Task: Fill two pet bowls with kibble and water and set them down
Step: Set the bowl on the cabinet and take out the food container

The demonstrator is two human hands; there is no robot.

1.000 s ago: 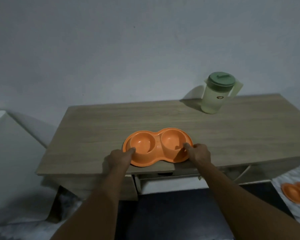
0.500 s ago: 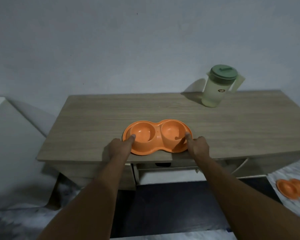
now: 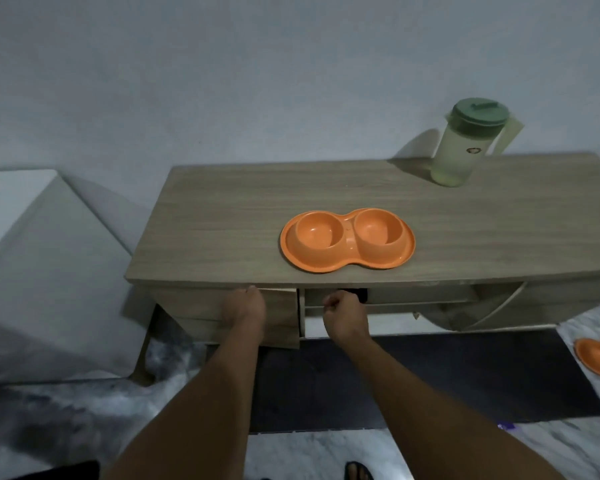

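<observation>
An orange double pet bowl [image 3: 347, 242] sits empty on the wooden cabinet top [image 3: 222, 216], near its front edge. A pale pitcher with a green lid [image 3: 465, 150] stands at the back right of the top, holding a pale liquid. A second orange double bowl [image 3: 598, 355] lies on the floor at the far right, partly cut off. My left hand [image 3: 244, 306] is below the cabinet top, its fingers hooked over the top edge of a cabinet door [image 3: 281, 317]. My right hand [image 3: 343, 317] is curled in front of the open compartment beside that door, holding nothing visible.
A white padded block [image 3: 49, 271] leans at the left of the cabinet. A dark mat [image 3: 430, 375] covers the floor in front. A curved panel [image 3: 482, 306] hangs under the cabinet's right side. My sandalled foot [image 3: 357, 472] shows at the bottom edge.
Both hands have let go of the orange bowl and dropped below the cabinet's front edge. The bowl stays on the top. The camera has shifted left and down.
</observation>
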